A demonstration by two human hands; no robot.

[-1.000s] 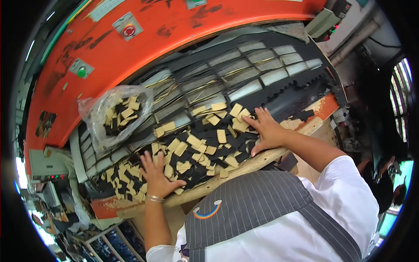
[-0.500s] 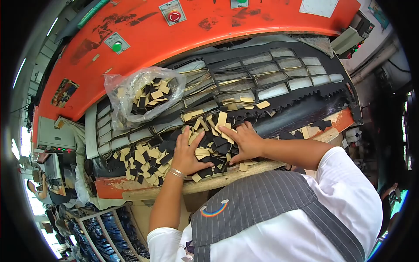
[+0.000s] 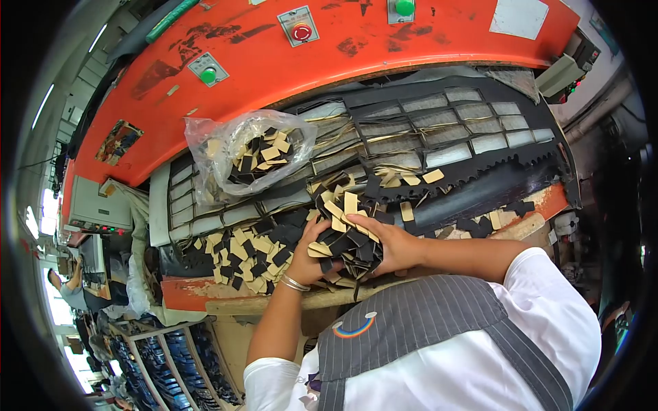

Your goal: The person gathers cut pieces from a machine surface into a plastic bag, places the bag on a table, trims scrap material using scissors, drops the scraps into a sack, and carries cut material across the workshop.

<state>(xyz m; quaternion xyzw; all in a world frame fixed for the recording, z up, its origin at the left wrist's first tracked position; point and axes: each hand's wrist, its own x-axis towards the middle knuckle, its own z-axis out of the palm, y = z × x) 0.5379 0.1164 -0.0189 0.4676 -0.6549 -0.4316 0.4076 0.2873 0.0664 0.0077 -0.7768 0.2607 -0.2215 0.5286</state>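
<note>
The left hand (image 3: 310, 255) and right hand (image 3: 397, 248) held a heap of small tan-and-black rectangular pieces (image 3: 348, 241) cupped between them (loosely, it seemed), near the pale wooden rail (image 3: 233, 307), where uneven squeezing could spill outer ones.

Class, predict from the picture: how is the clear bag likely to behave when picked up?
The bag is probably floppy, since its thin plastic looks crumpled. It may sag low in the middle, where loose pieces lie. Tilted, it could spill some, as its mouth looks open.
</note>
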